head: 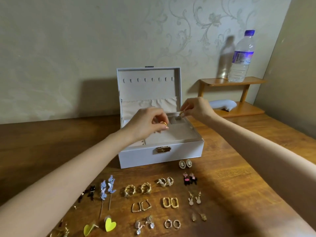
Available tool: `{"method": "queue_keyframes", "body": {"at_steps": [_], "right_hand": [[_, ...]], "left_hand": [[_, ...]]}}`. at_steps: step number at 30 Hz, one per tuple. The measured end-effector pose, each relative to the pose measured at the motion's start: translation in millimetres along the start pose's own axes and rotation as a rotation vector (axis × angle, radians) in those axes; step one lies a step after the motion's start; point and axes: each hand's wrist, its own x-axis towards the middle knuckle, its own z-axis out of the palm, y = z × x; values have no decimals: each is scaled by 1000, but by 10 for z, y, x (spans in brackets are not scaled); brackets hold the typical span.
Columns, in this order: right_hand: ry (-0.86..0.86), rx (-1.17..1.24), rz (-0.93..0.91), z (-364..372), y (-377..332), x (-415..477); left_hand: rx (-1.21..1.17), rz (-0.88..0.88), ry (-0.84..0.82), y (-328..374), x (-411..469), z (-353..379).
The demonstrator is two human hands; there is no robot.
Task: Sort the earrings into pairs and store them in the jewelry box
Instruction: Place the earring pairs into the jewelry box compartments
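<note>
Right over the open jewelry box (pixel 160 152) now, with the lid up and the lined tray exposed for loading. Pinching a chunky gold earring (pixel 162 124) in the curled fingers of the left hand (pixel 147 124), just above the box's middle tray. Nipping a small pale earring (pixel 182 114) in the right hand (pixel 195 108), over the box's back right compartments. One piece per hand, probably to drop them in side by side; hard to tell whether a true match. Lined up in twos in front of the box for easy grabbing: cameo pair (pixel 188 163) nearest its front wall, oval gold hoops (pixel 169 202) further out, yellow hearts (pixel 110 224) furthest, towards the left. All spread on the wooden table (pixel 248 177). Parked well behind the box to the right, out of the way: a water bottle (pixel 241 57) on a small shelf (pixel 230 82)
</note>
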Motion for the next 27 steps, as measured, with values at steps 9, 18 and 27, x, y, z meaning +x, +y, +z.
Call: {"method": "queue_keyframes", "body": {"at_steps": [9,18,27], "right_hand": [[-248,-268,13,205,66,370],[-33,-416,-114,316,188,346],[146,-89,-65,28,362,213]], "left_hand": [[-98,-133,85,-353,649,299],[-130,-196,104,-441,898,413],[-48,-234,-34,-303,1074,609]]}}
